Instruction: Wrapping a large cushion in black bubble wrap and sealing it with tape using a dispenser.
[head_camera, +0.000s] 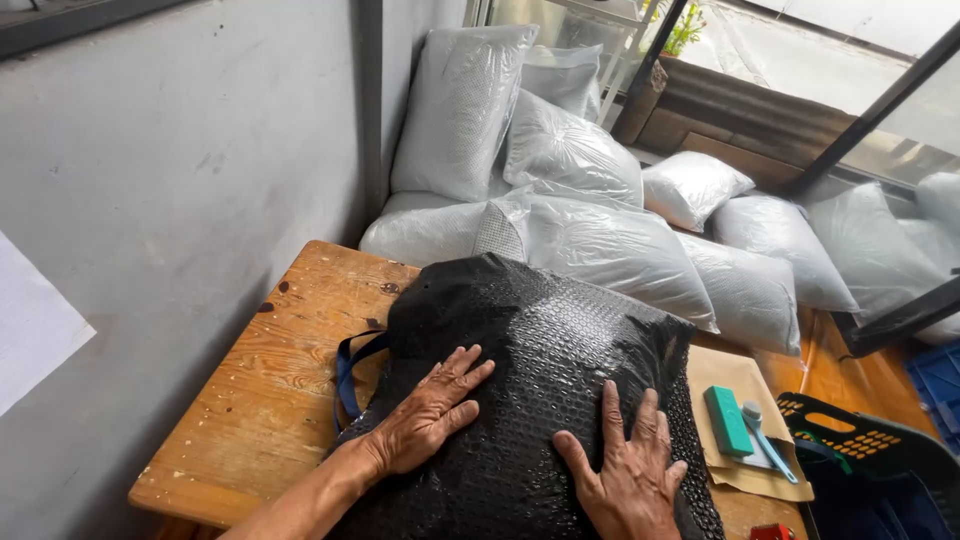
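a big black bumpy sheet, like scaly skin, lies over a wooden table. the left hand lies flat on the sheet, fingers spread out. the right hand lies flat on it too, a little lower and near the left one. a blue strap peeks out from under the sheet on the left side. to the right of the sheet sits a brown paper envelope with a green block and a small light blue tool on top. a dark plastic crate stands beside the table. behind the table, many see-through bags full of white stuff are piled up next to a grey wall.
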